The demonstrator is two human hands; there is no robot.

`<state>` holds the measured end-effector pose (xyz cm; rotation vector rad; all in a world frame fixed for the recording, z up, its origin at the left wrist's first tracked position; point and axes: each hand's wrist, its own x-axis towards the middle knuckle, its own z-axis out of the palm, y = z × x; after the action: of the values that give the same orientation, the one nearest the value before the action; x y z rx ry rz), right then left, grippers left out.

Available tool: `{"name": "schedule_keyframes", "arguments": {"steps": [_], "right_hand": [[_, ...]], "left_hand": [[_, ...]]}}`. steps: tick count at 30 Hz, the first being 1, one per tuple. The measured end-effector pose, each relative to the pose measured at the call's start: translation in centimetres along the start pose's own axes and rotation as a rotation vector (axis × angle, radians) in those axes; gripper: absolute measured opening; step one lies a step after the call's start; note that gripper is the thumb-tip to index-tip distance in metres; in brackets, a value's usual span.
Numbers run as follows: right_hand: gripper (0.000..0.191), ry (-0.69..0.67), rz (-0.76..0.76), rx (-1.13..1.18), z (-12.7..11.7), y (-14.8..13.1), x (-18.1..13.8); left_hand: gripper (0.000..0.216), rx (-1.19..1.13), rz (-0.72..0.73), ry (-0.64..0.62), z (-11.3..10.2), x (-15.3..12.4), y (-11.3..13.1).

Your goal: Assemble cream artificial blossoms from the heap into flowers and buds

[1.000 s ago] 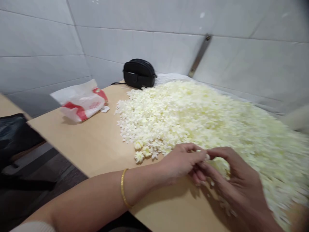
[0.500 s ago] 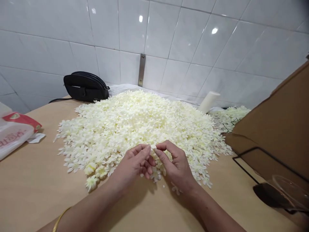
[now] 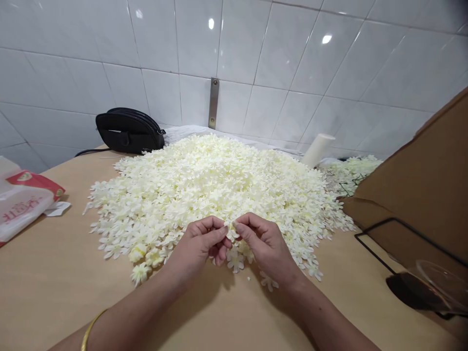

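A wide heap of pale cream artificial flowers [image 3: 219, 180] covers the middle of the table. At its front edge, my left hand [image 3: 203, 243] and my right hand [image 3: 265, 246] almost meet, thumbs and forefingers pinched. Between the fingertips is a small cream flower [image 3: 230, 231], partly hidden and hard to part from the blossoms behind it. Both hands appear to grip its edges. Below them a loose flower [image 3: 236, 260] lies at the heap's edge, and another flower [image 3: 268, 281] sits beside my right wrist. Some fuller yellowish blossoms [image 3: 141, 272] rest left of my left hand.
A black bag [image 3: 129, 131] stands at the back left, a white and red plastic bag [image 3: 27, 200] at the far left. On the right are a cardboard box [image 3: 413, 195] and sunglasses [image 3: 417, 292]. A white roll [image 3: 318, 151] leans behind the heap, before the tiled wall [image 3: 248, 58].
My fingertips stay close together, and more of the small flower shows between them. The fingers of my left hand have curled in a little. The view has shifted slightly.
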<state>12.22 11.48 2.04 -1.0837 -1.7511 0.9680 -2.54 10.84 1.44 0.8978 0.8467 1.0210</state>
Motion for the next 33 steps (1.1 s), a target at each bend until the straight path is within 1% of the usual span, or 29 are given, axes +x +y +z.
{"name": "schedule_keyframes", "arguments": {"steps": [2, 5, 7, 8, 10, 11, 12, 14, 16, 17, 20, 21, 23, 25, 27, 30, 33], "right_hand": [[0.025, -0.024, 0.036, 0.074, -0.3, 0.1, 0.1], [0.03, -0.066, 0.058, 0.168, -0.7, 0.2, 0.2], [0.031, -0.084, 0.054, 0.193, -0.7, 0.2, 0.1], [0.029, -0.068, 0.039, 0.182, -0.6, 0.2, 0.1], [0.018, 0.003, -0.033, 0.109, -0.5, 0.0, -0.1], [0.015, 0.034, -0.092, 0.061, -0.5, -0.2, -0.1], [0.017, 0.042, -0.159, 0.019, -0.5, -0.3, -0.2], [0.024, -0.016, -0.273, -0.032, -0.7, -0.6, -0.1], [0.026, -0.094, -0.323, -0.052, -1.0, -0.7, -0.1], [0.026, -0.11, -0.325, -0.059, -1.1, -0.6, 0.0], [0.02, -0.083, -0.275, -0.056, -1.2, -0.3, 0.0], [0.016, -0.069, -0.248, -0.04, -1.1, -0.1, 0.0], [0.009, -0.058, -0.173, 0.02, -1.0, 0.1, 0.1], [0.007, -0.079, -0.076, 0.12, -0.8, 0.3, 0.1], [0.007, -0.133, 0.02, 0.246, -0.7, 0.3, 0.2], [0.009, -0.199, 0.118, 0.395, -0.9, 0.4, 0.4], [0.008, -0.202, 0.167, 0.456, -1.2, 0.5, 0.5]], "left_hand": [[0.014, -0.089, -0.061, -0.053, -0.1, 0.0, 0.1], [0.015, -0.152, -0.104, -0.12, -0.1, 0.0, 0.2], [0.015, -0.18, -0.12, -0.12, 0.0, 0.0, 0.3], [0.015, -0.194, -0.131, -0.109, 0.0, 0.0, 0.3], [0.014, -0.218, -0.162, -0.081, 0.0, 0.1, 0.3], [0.013, -0.223, -0.179, -0.069, 0.0, 0.1, 0.3], [0.013, -0.223, -0.198, -0.059, -0.1, 0.2, 0.3], [0.015, -0.217, -0.231, -0.052, -0.1, 0.2, 0.3], [0.018, -0.217, -0.257, -0.055, -0.1, 0.2, 0.3], [0.019, -0.22, -0.271, -0.06, -0.1, 0.2, 0.3], [0.022, -0.2, -0.297, -0.067, -0.1, 0.2, 0.3], [0.023, -0.171, -0.283, -0.068, -0.1, 0.1, 0.3], [0.024, -0.091, -0.21, -0.057, 0.0, 0.1, 0.3], [0.018, -0.022, -0.112, -0.018, 0.0, 0.1, 0.3], [0.014, 0.009, -0.04, 0.021, 0.0, 0.0, 0.4], [0.023, 0.046, 0.005, 0.035, 0.1, -0.2, 0.6], [0.025, 0.131, 0.02, 0.0, 0.1, -0.3, 0.6]]}}
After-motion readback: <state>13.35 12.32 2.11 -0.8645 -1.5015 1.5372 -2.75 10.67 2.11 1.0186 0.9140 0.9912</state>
